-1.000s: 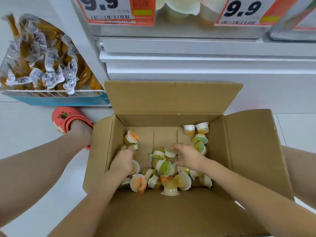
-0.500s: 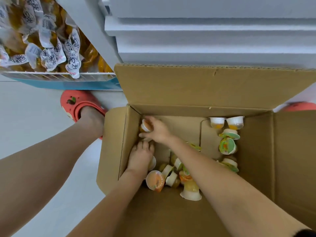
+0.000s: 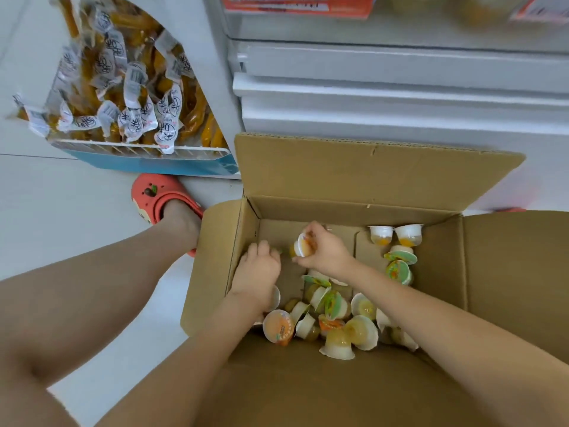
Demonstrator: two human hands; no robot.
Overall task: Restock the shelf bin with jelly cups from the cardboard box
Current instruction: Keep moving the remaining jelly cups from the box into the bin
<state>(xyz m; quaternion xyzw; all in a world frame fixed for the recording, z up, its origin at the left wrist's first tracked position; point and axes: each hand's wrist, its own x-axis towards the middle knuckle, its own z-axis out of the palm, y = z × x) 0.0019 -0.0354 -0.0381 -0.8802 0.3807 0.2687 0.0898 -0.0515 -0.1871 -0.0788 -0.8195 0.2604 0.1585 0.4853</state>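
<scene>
An open cardboard box [image 3: 378, 177] stands on the floor below me, with several small jelly cups [image 3: 335, 322] loose on its bottom. Both hands are inside it near the far left corner. My right hand [image 3: 326, 251] grips an orange jelly cup [image 3: 303, 245], held a little above the box floor. My left hand [image 3: 260, 271] lies palm down against the left wall with its fingers curled; what is under it is hidden. Two upright cups [image 3: 395, 235] stand at the far right of the box.
A white shelf unit [image 3: 400, 97] rises right behind the box, with price tags [image 3: 295, 4] at the top. A wire bin [image 3: 132, 87] of wrapped yellow snacks sits at the left. My foot in a red clog [image 3: 157, 200] stands beside the box.
My right hand crossed from the middle of the box to the far left corner and took an orange cup. My left hand slid forward along the left wall. The camera tilted.
</scene>
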